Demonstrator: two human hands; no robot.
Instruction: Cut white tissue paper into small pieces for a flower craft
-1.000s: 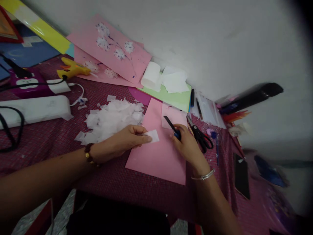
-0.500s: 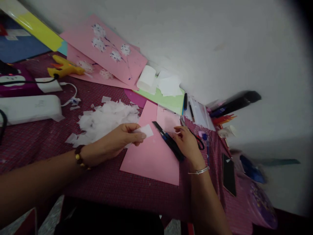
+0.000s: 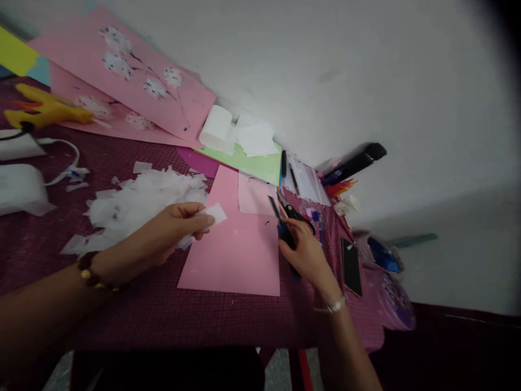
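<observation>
Between the thumb and fingers of my left hand [image 3: 175, 228] is a small white paper piece [image 3: 218, 213], held over the left side of a pink sheet [image 3: 236, 255]. My right hand [image 3: 307, 255] is closed around a blue and black utility knife [image 3: 286, 233] at the sheet's right edge. The knife's blade points away from me, and its lower part is partly hidden by the hand. Just beyond lie black-handled scissors [image 3: 297, 214]. A heap of cut white paper pieces [image 3: 142, 198] spreads behind and left of my left hand.
At the back are pink cards with white flowers [image 3: 134, 65], a white paper roll [image 3: 217, 127] and a green sheet [image 3: 256, 165]. A yellow glue gun [image 3: 44, 108] and white power strip [image 3: 20, 187] occupy the left. A phone [image 3: 350, 266] lies right.
My right hand has taken hold of the utility knife and shifted it towards the pink sheet's right edge. My left hand still pinches the paper piece. The view has swung to the right.
</observation>
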